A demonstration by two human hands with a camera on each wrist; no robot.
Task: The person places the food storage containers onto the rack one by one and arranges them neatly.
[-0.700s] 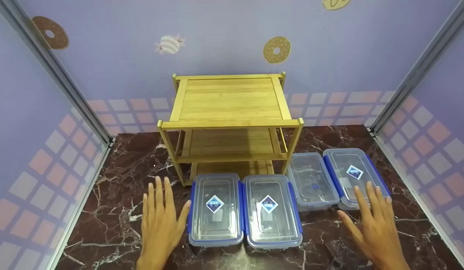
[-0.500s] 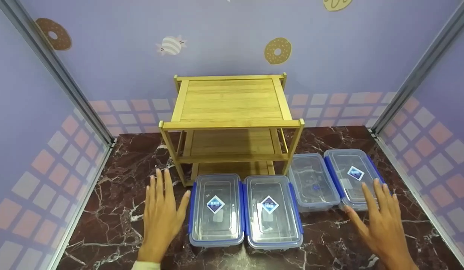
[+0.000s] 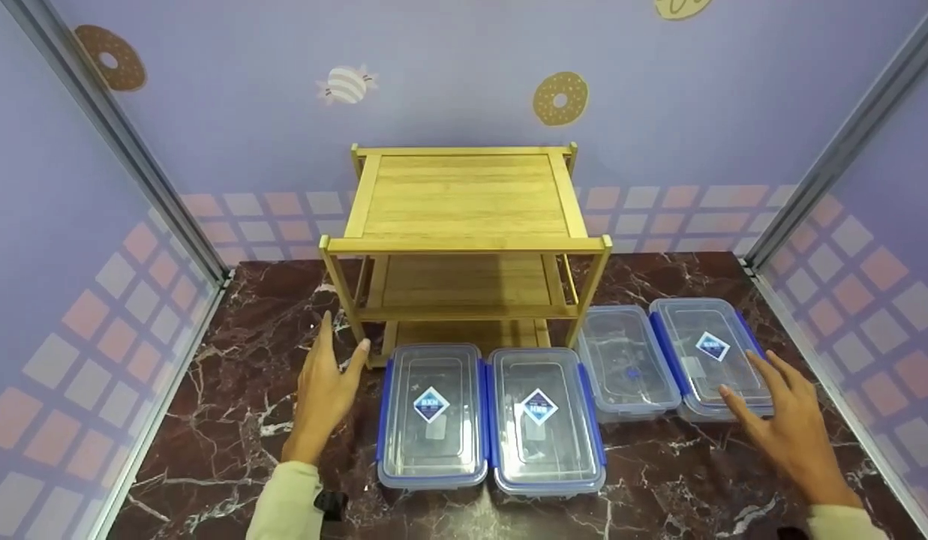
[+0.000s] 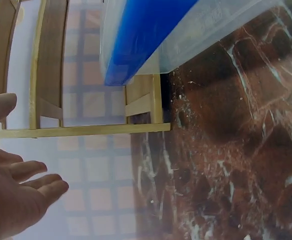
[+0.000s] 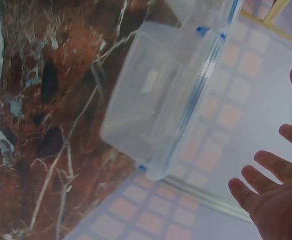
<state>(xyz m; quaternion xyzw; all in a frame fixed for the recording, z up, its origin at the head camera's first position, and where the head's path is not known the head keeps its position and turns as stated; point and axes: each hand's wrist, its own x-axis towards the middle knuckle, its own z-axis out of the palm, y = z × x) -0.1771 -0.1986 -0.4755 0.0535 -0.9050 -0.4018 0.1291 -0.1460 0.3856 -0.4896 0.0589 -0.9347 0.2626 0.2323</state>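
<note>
My left hand [image 3: 325, 394] hovers with fingers extended, left of a clear food container with blue side clips [image 3: 433, 450] and near the front left leg of a wooden shelf [image 3: 464, 199]. A second clipped container [image 3: 550, 457] stands right beside the first. My right hand [image 3: 790, 427], fingers spread and holding nothing, is over the near right corner of another clipped container [image 3: 722, 379]; the right wrist view shows a gap between the fingers and that container [image 5: 146, 90]. Between this one and the shelf lies a clear container without blue clips in sight [image 3: 625, 360].
Purple wall panels [image 3: 464, 67] with pink and white squares enclose the back and both sides. The shelf has three tiers and stands against the back. Dark red marbled surface [image 3: 261, 330] lies under everything.
Both hands have turned from palm-down to more edge-on. The right hand has shifted right, and the left hand has moved slightly forward. The containers and shelf stay in place.
</note>
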